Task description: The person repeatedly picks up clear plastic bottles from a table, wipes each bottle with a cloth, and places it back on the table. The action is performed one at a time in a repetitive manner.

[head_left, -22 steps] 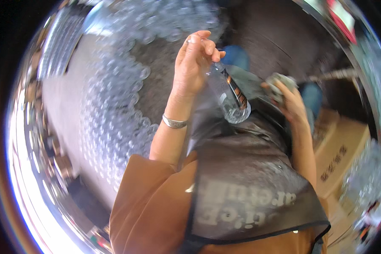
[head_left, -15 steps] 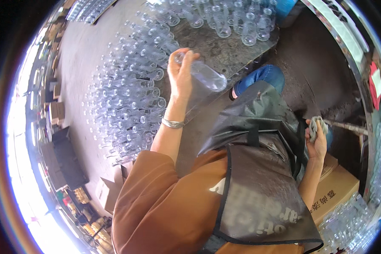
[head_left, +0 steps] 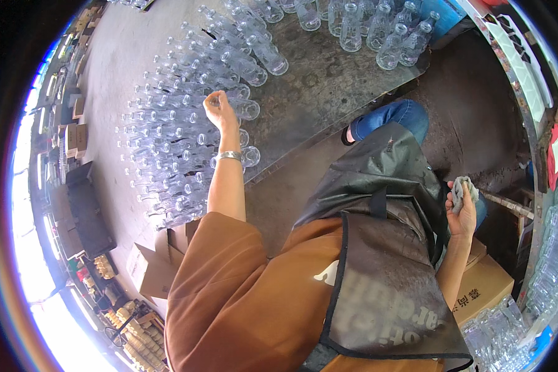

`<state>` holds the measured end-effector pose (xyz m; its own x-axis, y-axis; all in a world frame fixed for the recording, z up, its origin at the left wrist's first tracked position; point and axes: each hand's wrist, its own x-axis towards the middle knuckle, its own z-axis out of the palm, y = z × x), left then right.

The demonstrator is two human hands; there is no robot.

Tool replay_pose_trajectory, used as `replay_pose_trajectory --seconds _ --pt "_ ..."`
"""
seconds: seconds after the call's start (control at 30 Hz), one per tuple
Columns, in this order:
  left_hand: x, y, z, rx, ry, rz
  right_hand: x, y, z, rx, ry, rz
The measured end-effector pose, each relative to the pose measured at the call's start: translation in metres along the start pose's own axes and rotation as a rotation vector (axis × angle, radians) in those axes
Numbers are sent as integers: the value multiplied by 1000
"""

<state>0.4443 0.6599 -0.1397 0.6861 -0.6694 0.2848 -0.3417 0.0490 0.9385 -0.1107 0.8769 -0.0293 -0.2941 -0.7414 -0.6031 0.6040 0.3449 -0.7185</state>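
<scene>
My left hand [head_left: 223, 116], wearing a silver bangle, is at the right edge of a dense group of clear glass bottles [head_left: 173, 133] standing on the dark table [head_left: 310, 80]. Its fingers are curled round the neck of a clear glass bottle [head_left: 248, 110], whose body shows just to the right of the fingers. Some of that neck is hidden by the hand. Off to the right, beside my apron, my right hand [head_left: 462, 217] is closed round a crumpled grey cloth [head_left: 459, 193].
More bottles [head_left: 390, 49] stand along the table's far right part. Cardboard boxes [head_left: 487, 288] and further bottles [head_left: 499, 332] are at the lower right. An opened carton [head_left: 149, 273] lies at lower left. My knee in blue jeans [head_left: 409, 118] is near the table edge.
My left hand has carried the bottle left, from over the bare tabletop to the edge of the bottle group. My right hand still holds the cloth in nearly the same place.
</scene>
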Motion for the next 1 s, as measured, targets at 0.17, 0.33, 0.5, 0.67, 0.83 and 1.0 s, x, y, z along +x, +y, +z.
replay_pose_trajectory --seconds 0.17,0.33,0.5,0.67,0.83,1.0 --pt "7 -5 -1 22 -18 -18 0 -2 3 -7 -7 2" --pt "8 3 -2 82 -48 -29 2 1 -1 -7 19 20" --pt "-1 36 -1 194 8 18 5 4 -10 -6 12 36" --pt "-14 104 31 193 1 469 9 4 -18 -31 60 46" --pt "-62 149 151 111 -396 477 18 2 -26 -18 84 51" --pt "-81 132 295 98 -444 321 22 0 -47 20 92 40"
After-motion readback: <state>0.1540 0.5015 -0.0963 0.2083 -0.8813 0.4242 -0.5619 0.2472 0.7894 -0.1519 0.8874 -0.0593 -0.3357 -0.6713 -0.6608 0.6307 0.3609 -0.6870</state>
